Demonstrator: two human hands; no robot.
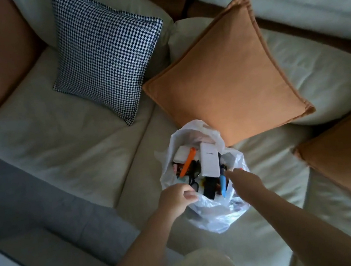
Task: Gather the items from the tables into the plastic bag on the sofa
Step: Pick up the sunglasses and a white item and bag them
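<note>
Plastic bag [214, 216], clear and crinkled, sits on the pale sofa [56, 137] seat, just in front of an orange cushion [225, 75]. Its mouth gapes, showing a white box [208, 159], an orange pen [187, 162], a blue pen [223, 185] and black glasses [193, 177]. Left hand [176, 197] has its grip pinching the bag's near rim. Right hand [244, 183] reaches into the mouth; its grip cannot be made out. A houndstooth cushion [109, 60] lies farther back.

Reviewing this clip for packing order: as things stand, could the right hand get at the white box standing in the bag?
Probably yes. The right hand is at the plastic bag's open mouth, and the white box stands upright near the top with nothing over it. The left hand holds the near rim open.
</note>
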